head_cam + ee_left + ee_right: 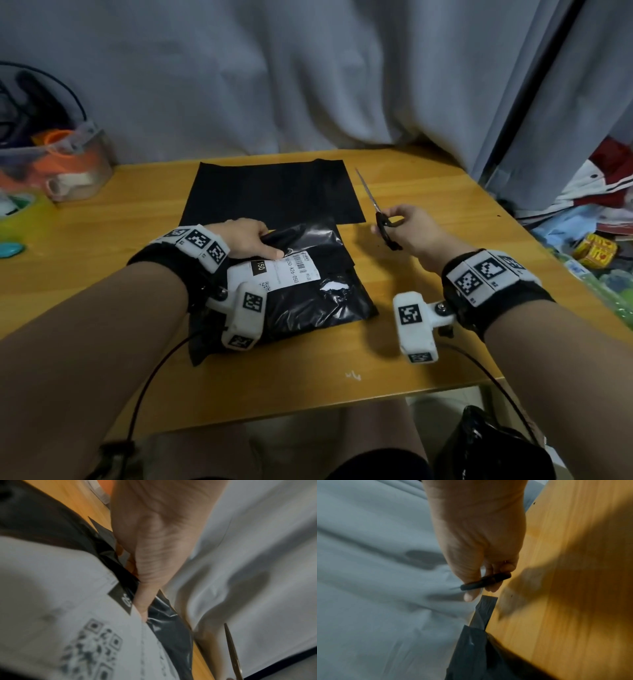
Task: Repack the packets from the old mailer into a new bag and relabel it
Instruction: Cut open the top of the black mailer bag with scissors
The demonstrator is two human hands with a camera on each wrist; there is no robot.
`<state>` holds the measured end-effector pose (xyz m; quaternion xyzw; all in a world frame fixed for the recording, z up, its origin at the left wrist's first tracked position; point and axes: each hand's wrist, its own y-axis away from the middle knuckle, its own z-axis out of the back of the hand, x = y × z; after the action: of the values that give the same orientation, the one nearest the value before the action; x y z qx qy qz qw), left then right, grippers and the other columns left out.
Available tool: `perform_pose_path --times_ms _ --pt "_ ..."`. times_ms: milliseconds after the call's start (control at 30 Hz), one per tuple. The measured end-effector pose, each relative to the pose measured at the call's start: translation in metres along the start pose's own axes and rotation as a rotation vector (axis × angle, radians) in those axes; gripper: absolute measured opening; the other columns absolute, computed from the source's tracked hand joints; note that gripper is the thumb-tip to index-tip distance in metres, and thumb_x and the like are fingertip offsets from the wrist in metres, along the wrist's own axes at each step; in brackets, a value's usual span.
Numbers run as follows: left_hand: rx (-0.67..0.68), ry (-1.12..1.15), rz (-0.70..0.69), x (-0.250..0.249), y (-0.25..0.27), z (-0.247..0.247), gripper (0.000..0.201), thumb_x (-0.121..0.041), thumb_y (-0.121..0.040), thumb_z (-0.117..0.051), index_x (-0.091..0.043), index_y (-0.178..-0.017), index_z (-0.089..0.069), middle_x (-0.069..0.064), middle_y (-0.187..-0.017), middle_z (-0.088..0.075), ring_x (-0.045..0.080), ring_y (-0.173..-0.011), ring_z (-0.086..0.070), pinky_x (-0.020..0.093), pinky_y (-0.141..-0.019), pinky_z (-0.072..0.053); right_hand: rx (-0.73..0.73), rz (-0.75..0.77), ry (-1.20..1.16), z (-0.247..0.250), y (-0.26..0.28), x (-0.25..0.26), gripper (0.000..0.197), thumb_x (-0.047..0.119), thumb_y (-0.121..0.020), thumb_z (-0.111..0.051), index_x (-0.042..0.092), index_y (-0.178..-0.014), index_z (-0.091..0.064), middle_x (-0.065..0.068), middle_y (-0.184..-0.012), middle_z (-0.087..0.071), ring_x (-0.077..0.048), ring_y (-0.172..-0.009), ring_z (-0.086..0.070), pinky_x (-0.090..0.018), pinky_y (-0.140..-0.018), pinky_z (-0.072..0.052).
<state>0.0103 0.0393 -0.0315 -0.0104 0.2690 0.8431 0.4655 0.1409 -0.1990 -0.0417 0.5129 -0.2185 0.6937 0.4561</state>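
Left hand (245, 240) pinches the old mailer (301, 291) at table centre; right hand (407, 228) grips closed scissors (375, 205) at three o'clock. New bag (274, 193) lies flat at twelve. Early days, I'd say: no packets out, relabelling untouched.

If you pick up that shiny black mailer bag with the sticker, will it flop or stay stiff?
Probably floppy: the old mailer is thin, wrinkled plastic that bunches where the left hand grips it. Its glossy surface looks slippery. It bulges, so the contents may shift and sag.
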Motion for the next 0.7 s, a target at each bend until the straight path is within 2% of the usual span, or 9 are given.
perform_pose_path --times_ms 67,133,233,300,367,433,500,567,700 --pt "0.030 0.079 -0.022 -0.001 0.003 -0.001 0.042 -0.041 -0.081 -0.068 -0.010 -0.109 -0.061 0.008 -0.107 -0.067 0.023 -0.100 -0.063 0.035 -0.093 -0.049 0.016 0.010 0.007 -0.010 -0.001 0.000 0.033 0.024 -0.082 -0.072 0.014 -0.106 -0.052 -0.002 -0.078 -0.058 -0.013 -0.064 -0.052 -0.021 -0.056 -0.045" --pt "-0.029 0.178 -0.069 0.000 0.006 -0.003 0.031 -0.028 -0.083 -0.069 -0.005 -0.102 -0.062 0.012 -0.104 -0.067 0.025 -0.096 -0.063 0.034 -0.085 -0.050 0.028 0.043 0.032 -0.020 0.000 0.000 0.034 0.029 -0.080 -0.073 0.014 -0.104 -0.054 0.000 -0.076 -0.057 -0.013 -0.064 -0.052 -0.022 -0.057 -0.044" --pt "-0.179 0.346 -0.170 0.002 0.012 0.000 0.015 -0.018 -0.085 -0.067 -0.009 -0.093 -0.058 0.009 -0.093 -0.065 0.023 -0.086 -0.062 0.033 -0.079 -0.050 0.020 0.078 0.047 -0.031 -0.001 0.002 0.036 0.037 -0.081 -0.070 0.013 -0.107 -0.058 -0.002 -0.082 -0.063 -0.014 -0.070 -0.057 -0.026 -0.064 -0.049" --pt "-0.230 0.500 -0.230 0.004 0.019 0.003 0.011 -0.011 -0.086 -0.065 -0.014 -0.087 -0.054 0.002 -0.080 -0.063 0.015 -0.072 -0.060 0.024 -0.067 -0.050 0.027 0.091 0.074 -0.036 -0.001 0.003 0.041 0.044 -0.083 -0.066 0.013 -0.107 -0.058 -0.003 -0.087 -0.065 -0.017 -0.077 -0.060 -0.031 -0.072 -0.051" --pt "-0.221 0.653 -0.283 0.004 0.025 0.005 0.015 -0.006 -0.087 -0.062 -0.017 -0.095 -0.057 -0.002 -0.079 -0.065 0.010 -0.069 -0.063 0.017 -0.061 -0.050 0.069 0.085 0.093 -0.039 0.000 0.004 0.041 0.050 -0.082 -0.064 0.016 -0.104 -0.054 -0.006 -0.094 -0.067 -0.021 -0.086 -0.063 -0.035 -0.080 -0.052" --pt "-0.241 0.730 -0.315 0.004 0.032 0.009 0.022 -0.003 -0.088 -0.060 -0.016 -0.106 -0.060 -0.003 -0.086 -0.069 0.007 -0.073 -0.065 0.014 -0.064 -0.051 0.161 0.065 0.033 -0.042 0.004 0.008 0.039 0.044 -0.080 -0.068 0.016 -0.102 -0.051 -0.009 -0.097 -0.068 -0.021 -0.087 -0.066 -0.033 -0.081 -0.054" --pt "-0.278 0.779 -0.323 0.004 0.038 0.014 0.021 -0.002 -0.089 -0.058 -0.016 -0.104 -0.063 -0.003 -0.087 -0.069 0.008 -0.074 -0.065 0.016 -0.067 -0.051 0.218 0.042 -0.046 -0.045 0.008 0.011 0.037 0.027 -0.078 -0.075 0.014 -0.102 -0.049 -0.006 -0.088 -0.067 -0.017 -0.075 -0.065 -0.025 -0.065 -0.053" --pt "-0.288 0.758 -0.323 0.003 0.043 0.020 0.019 -0.004 -0.089 -0.058 -0.018 -0.101 -0.063 -0.004 -0.087 -0.068 0.008 -0.076 -0.064 0.016 -0.067 -0.049 0.175 0.059 -0.068 -0.049 0.010 0.016 0.037 0.011 -0.075 -0.077 0.013 -0.100 -0.050 -0.003 -0.084 -0.062 -0.014 -0.071 -0.061 -0.021 -0.056 -0.048" --pt "-0.245 0.504 -0.308 0.000 0.058 0.041 0.030 -0.013 -0.083 -0.063 -0.022 -0.111 -0.057 -0.006 -0.094 -0.064 0.010 -0.084 -0.061 0.021 -0.073 -0.047 0.078 0.142 -0.230 -0.056 0.008 0.034 0.035 -0.006 -0.074 -0.072 0.018 -0.084 -0.049 -0.003 -0.083 -0.057 -0.014 -0.070 -0.058 -0.017 -0.056 -0.051"
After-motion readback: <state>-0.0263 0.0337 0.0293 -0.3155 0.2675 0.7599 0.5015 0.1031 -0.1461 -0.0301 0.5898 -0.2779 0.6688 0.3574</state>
